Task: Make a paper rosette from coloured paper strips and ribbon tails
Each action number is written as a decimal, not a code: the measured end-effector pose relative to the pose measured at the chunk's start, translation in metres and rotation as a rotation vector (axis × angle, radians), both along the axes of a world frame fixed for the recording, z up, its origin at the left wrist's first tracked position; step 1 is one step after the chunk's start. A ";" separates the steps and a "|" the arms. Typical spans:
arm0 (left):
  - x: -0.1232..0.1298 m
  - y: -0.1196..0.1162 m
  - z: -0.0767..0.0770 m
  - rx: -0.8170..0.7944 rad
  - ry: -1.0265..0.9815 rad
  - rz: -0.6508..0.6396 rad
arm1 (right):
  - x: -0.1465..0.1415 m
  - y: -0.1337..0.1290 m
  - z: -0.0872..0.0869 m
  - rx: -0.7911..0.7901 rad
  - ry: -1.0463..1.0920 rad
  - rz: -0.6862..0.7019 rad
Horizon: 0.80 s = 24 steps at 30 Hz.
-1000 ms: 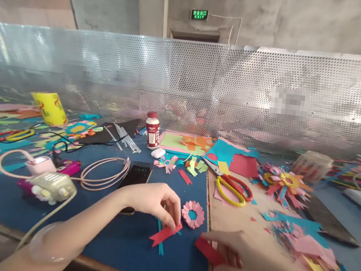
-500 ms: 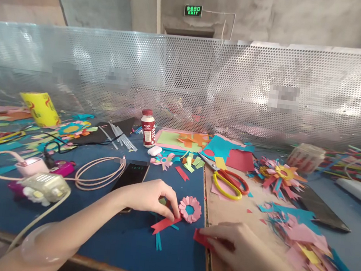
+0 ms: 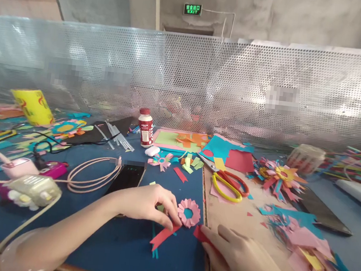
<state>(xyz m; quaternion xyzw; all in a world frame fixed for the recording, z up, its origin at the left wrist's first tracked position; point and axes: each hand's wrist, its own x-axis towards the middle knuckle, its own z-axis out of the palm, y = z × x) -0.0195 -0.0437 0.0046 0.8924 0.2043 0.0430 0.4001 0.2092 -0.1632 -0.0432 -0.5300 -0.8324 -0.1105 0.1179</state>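
Pinches red strip (image 3: 165,237) in closed left fingers (image 3: 172,210), apparently leaving notched tail (image 3: 154,243) free, and second strip (image 3: 199,233) in closed right fingers (image 3: 212,238).

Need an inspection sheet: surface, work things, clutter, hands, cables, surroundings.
Surface: blue tabletop beside tan board.
Work things: round pink paper rosette with blue centre; notched red paper strip at left hand; red paper strip at right hand.
Clutter: orange-and-yellow-handled metal scissors, maroon-and-white bottle, black rectangular phone, coloured paper scraps.
Hands: each holds its strip.
Cables: coiled pink cable left of phone; cream cable running toward near edge.
Surroundings: perforated silver metal panel behind; lit green exit sign above.
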 end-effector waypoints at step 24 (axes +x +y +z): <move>-0.001 -0.003 -0.008 0.339 0.090 -0.064 | -0.004 0.008 0.026 -0.425 0.278 0.002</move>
